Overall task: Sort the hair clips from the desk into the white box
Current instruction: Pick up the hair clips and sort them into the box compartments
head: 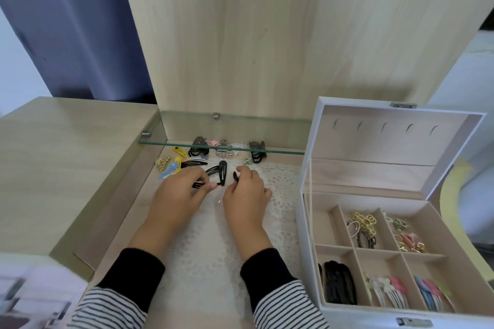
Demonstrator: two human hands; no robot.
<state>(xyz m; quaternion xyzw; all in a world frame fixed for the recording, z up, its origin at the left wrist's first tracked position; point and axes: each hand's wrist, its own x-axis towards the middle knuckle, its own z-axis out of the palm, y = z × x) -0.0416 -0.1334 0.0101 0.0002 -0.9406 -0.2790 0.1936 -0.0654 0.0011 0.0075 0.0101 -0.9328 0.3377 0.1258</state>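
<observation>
My left hand (178, 195) pinches a black snap clip (199, 185) low over the lace mat. My right hand (244, 193) holds another black snap clip (236, 177) between its fingertips. Two more black snap clips (219, 171) lie on the mat just beyond my fingers. Yellow and blue clips (175, 163) and a gold claw clip (162, 162) lie at the far left. Black hair ties (199, 149) and a silver clip (224, 152) sit under the glass shelf. The white box (310, 222) stands open at the right, its compartments holding sorted clips, with black clips (339, 286) at its front left.
A glass shelf (187, 141) juts out low over the back of the recess. The box lid (395, 147) stands upright at the right. A wooden panel (240, 35) rises behind. The raised desk surface (66, 163) borders the recess on the left.
</observation>
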